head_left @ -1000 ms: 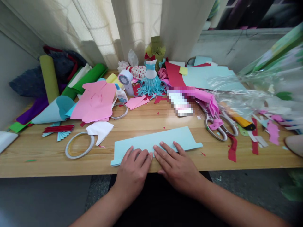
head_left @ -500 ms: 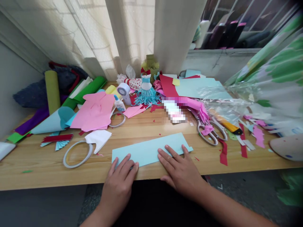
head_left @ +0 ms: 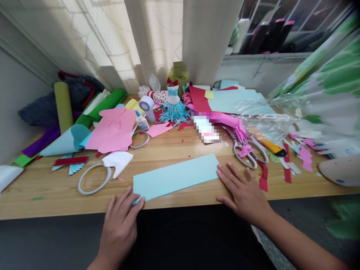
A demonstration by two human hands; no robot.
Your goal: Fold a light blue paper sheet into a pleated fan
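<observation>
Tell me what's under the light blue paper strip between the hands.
The wooden table shows along the far and near edges of the light blue paper strip, apparently continuing beneath. Anything the paper covers is hidden.

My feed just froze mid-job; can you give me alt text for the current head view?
The person's left hand and right hand touch opposite ends of a long, flat, light-blue paper strip on a pale wooden table. A ring-shaped roll of whitish tape lies left of it, and grey-handled scissors lie beyond the right hand.
</observation>
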